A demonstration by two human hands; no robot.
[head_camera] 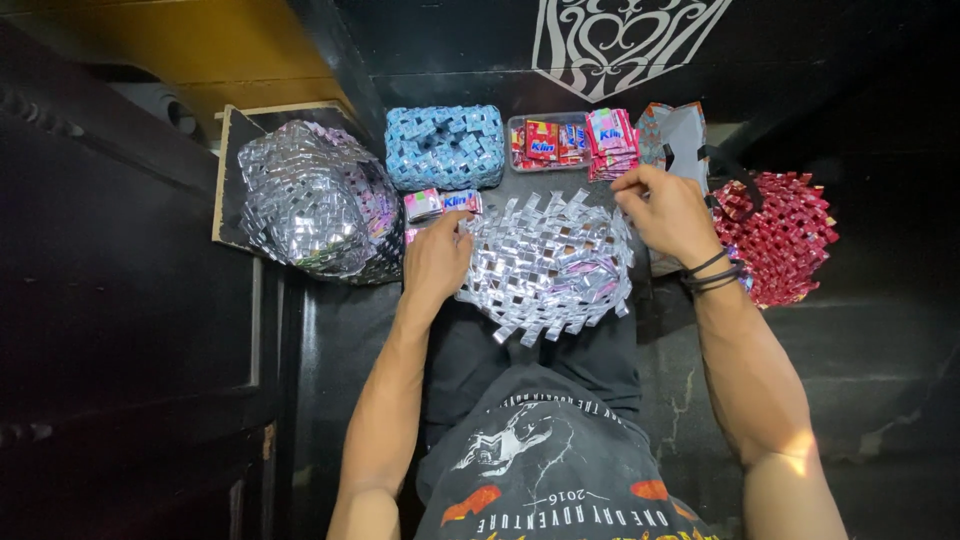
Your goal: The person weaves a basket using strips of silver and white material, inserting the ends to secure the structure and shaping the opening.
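A flat silver mat (548,265) woven from folded foil wrapper strips lies across my lap. My left hand (437,260) grips its left edge, fingers curled over the weave. At the mat's upper right corner, my right hand (668,212) pinches the weave with its fingertips. Black bands circle my right wrist.
A rounded silver woven bag (315,200) rests on a board at the left. Behind the mat stand a blue woven box (445,147), a clear tray of folded wrappers (545,140), a pink wrapper stack (612,140) and loose packets (440,203). A red woven bag (780,235) sits at the right.
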